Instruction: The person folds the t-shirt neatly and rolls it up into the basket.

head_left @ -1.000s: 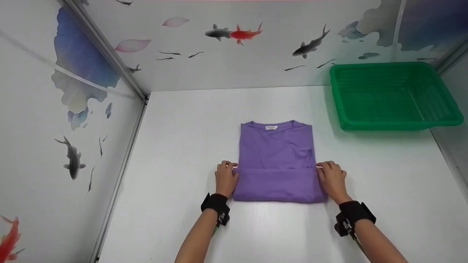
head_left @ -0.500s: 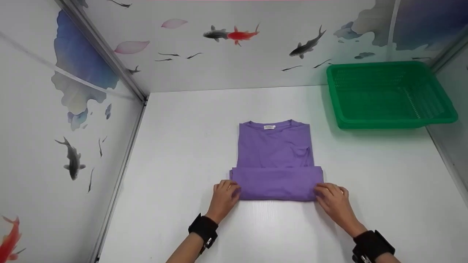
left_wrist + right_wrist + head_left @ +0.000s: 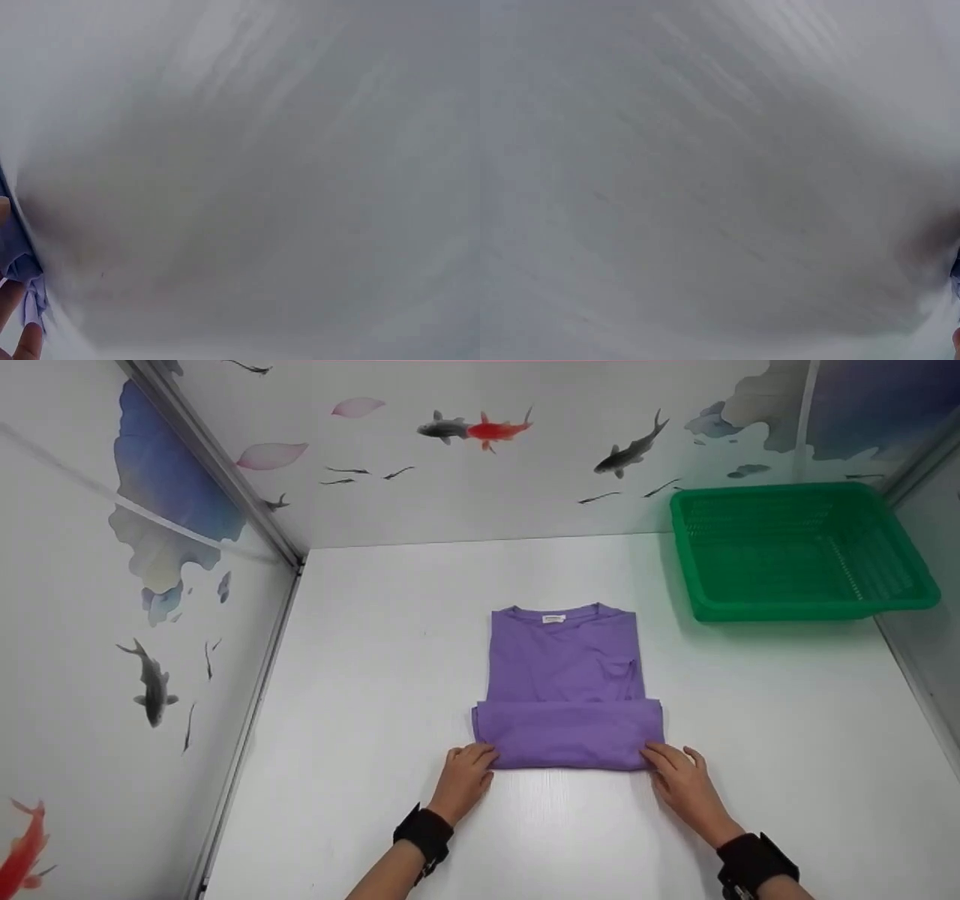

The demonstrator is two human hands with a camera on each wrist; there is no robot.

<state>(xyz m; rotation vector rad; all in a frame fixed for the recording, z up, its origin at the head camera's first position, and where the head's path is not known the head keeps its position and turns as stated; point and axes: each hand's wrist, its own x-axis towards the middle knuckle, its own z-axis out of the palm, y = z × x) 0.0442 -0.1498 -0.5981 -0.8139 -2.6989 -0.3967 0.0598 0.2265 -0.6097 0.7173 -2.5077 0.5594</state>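
Observation:
A purple T-shirt [image 3: 564, 660] lies on the white table, its sides tucked in and its lower part folded up in a band across the front. The collar with a white label points away from me. My left hand [image 3: 463, 780] pinches the near left corner of the folded band, fingers on top and thumb at the near edge. At the near right corner my right hand [image 3: 686, 787] pinches the band the same way. In the left wrist view, fingertips [image 3: 28, 341] show beside bunched purple cloth [image 3: 21, 259]. The right wrist view shows mostly table, with a sliver of fingertip.
A green plastic basket [image 3: 806, 611] stands at the back right of the table [image 3: 360, 660]. Pale panels painted with fish and petals close off the back [image 3: 480, 502] and left [image 3: 82, 675]; another panel rises on the right.
Both hands have moved from the sides of the folded band toward me, down to its near corners. The band now lies flatter with a straight upper edge.

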